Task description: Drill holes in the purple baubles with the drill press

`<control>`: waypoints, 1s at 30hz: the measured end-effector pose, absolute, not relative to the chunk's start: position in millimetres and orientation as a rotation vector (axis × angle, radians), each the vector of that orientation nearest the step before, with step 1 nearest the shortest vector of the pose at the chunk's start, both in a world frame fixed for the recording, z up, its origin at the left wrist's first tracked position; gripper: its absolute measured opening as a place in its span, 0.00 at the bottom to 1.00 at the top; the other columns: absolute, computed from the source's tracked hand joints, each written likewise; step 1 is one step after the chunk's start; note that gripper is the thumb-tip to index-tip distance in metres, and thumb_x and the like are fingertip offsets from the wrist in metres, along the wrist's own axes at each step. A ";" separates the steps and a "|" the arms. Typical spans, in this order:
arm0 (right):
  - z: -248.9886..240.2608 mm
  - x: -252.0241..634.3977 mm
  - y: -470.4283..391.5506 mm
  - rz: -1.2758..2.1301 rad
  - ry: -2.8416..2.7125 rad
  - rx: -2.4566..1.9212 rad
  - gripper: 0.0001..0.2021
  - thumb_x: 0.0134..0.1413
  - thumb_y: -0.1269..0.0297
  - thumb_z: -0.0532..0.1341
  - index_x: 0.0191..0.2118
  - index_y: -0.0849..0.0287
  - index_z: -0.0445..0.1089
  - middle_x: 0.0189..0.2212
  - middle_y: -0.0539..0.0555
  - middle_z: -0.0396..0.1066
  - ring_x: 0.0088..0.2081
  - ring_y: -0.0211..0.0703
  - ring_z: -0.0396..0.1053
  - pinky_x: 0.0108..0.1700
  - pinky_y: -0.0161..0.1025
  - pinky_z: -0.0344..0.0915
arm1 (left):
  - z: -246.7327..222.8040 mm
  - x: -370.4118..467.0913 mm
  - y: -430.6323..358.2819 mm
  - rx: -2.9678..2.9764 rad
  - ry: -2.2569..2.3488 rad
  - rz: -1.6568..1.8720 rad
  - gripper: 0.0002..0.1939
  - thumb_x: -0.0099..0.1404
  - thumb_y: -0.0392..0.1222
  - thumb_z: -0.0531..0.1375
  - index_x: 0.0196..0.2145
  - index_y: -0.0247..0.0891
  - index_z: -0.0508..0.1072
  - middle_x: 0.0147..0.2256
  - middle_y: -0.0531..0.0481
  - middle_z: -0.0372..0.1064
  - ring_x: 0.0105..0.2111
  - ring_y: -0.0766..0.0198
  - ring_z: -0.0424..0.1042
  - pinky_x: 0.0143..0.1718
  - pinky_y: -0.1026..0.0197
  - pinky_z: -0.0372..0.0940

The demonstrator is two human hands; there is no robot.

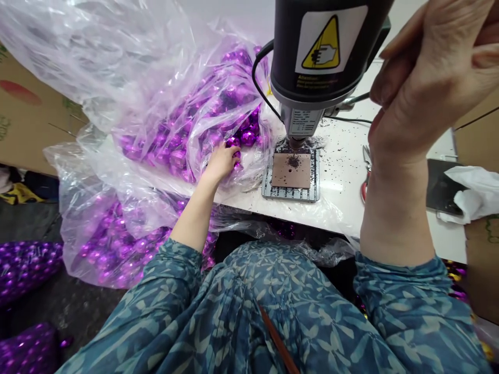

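My left hand (222,162) is at the mouth of a clear plastic bag (156,47), its fingers curled round a shiny purple faceted ball (237,154). Many more purple balls (248,136) lie in the bag around it. My right hand (436,78) is raised at the right of a black bench drill press (288,62). Its fingers are closed on the press's handle (359,97), most of which the hand hides. Below the drill head, a brown square plate (280,176) with a small hole rests on the slotted metal base (290,194).
Dark shavings (339,148) litter the white table (335,179). Red-handled pliers (365,182) lie beside my right forearm. White tissue (479,192) sits at the right edge. Bags of purple balls (113,244) hang and lie at the left, below a cardboard box (31,124).
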State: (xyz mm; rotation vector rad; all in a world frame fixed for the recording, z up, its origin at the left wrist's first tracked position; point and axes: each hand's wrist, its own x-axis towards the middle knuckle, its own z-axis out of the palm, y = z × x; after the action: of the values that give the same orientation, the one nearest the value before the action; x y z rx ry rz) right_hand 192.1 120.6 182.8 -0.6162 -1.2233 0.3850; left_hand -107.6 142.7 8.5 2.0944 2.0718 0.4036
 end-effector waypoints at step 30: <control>182.2 186.1 109.4 0.382 -1.288 -0.491 0.35 0.48 0.31 0.65 0.17 0.62 0.62 0.13 0.43 0.57 0.17 0.13 0.55 0.24 0.18 0.48 | -62.8 -9.2 133.1 1.412 1.068 1.212 0.29 0.70 0.59 0.77 0.60 0.42 0.77 0.54 0.40 0.86 0.55 0.52 0.86 0.58 0.49 0.82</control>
State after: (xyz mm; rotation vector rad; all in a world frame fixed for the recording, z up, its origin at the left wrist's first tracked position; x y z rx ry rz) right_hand 186.1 109.4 182.2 -0.4908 -1.2884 0.3820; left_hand -9.2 133.1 -62.8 1.4123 1.0675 1.2124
